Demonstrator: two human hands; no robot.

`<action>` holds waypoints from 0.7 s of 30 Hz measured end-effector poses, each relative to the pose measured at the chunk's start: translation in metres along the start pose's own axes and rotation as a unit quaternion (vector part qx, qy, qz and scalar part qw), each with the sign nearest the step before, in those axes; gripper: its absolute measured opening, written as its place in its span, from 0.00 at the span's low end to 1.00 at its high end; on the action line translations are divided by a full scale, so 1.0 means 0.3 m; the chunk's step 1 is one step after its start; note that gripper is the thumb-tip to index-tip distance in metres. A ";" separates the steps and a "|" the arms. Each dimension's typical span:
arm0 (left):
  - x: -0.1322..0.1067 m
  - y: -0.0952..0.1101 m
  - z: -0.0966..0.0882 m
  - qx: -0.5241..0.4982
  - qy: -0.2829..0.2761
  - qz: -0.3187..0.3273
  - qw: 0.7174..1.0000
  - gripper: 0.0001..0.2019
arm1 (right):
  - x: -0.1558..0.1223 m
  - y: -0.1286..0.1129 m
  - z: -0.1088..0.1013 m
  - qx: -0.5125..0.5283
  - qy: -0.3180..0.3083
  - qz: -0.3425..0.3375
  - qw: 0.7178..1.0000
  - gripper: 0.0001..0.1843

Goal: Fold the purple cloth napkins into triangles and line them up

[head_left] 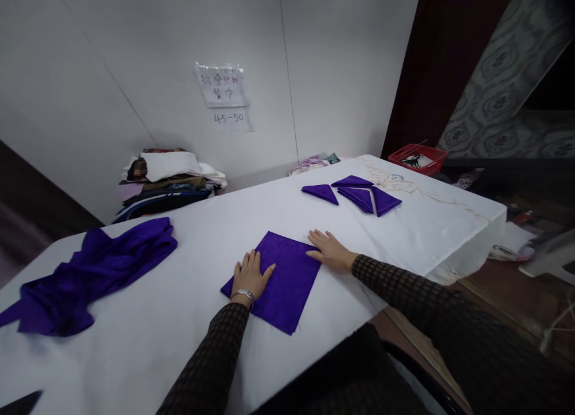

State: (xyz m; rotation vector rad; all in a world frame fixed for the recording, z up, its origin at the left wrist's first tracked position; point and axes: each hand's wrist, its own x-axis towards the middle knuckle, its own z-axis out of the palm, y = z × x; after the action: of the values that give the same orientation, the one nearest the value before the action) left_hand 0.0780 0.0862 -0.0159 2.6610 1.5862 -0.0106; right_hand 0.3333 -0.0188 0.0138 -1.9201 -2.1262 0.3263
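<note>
A purple cloth napkin, folded to a square, lies flat on the white tablecloth in front of me. My left hand rests flat on its left part, fingers spread, a silver bracelet at the wrist. At the napkin's upper right corner lies my right hand, fingers stretched out, the thumb touching the edge and the palm on the tablecloth. Farther back, several purple napkins folded into triangles sit close together. A loose heap of purple cloth lies crumpled at the left.
A stack of folded clothes stands behind the table at the left. Beyond the table's far right end is a red basket with dark items. A paper sign hangs on the wall. The table's front edge runs close to my lap.
</note>
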 end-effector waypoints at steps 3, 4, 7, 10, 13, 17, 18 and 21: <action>-0.002 0.001 -0.002 0.003 -0.002 -0.001 1.000 0.37 | 0.079 -0.120 0.040 0.009 -0.003 -0.083 0.996 0.40; -0.003 0.001 -0.001 0.005 -0.001 -0.001 1.000 0.37 | 0.100 -0.151 0.059 0.011 -0.008 -0.106 0.994 0.40; -0.002 -0.003 0.008 0.010 0.004 0.001 1.000 0.37 | 0.129 -0.189 0.112 0.011 -0.030 -0.132 0.991 0.41; 0.001 -0.007 0.019 0.007 0.010 0.003 1.000 0.38 | 0.110 -0.143 0.132 0.003 -0.034 -0.121 0.992 0.41; 0.000 -0.006 0.020 0.000 0.006 0.001 1.000 0.38 | 0.054 -0.063 0.115 -0.001 -0.031 -0.096 0.995 0.41; -0.005 -0.001 0.004 -0.007 0.002 -0.001 1.000 0.38 | -0.045 0.037 0.075 -0.005 -0.030 -0.048 0.998 0.40; -0.006 0.000 0.000 -0.008 0.001 -0.001 1.000 0.38 | -0.068 0.060 0.067 -0.006 -0.027 -0.037 0.999 0.39; -0.005 0.002 -0.005 -0.007 -0.001 0.000 1.000 0.38 | -0.121 0.115 0.043 -0.006 -0.026 -0.001 1.000 0.37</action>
State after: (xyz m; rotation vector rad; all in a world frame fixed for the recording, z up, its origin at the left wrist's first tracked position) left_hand 0.0777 0.0847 -0.0142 2.6497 1.5797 -0.0016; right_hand 0.3648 -0.0513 -0.0113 -1.9358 -2.1681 0.3669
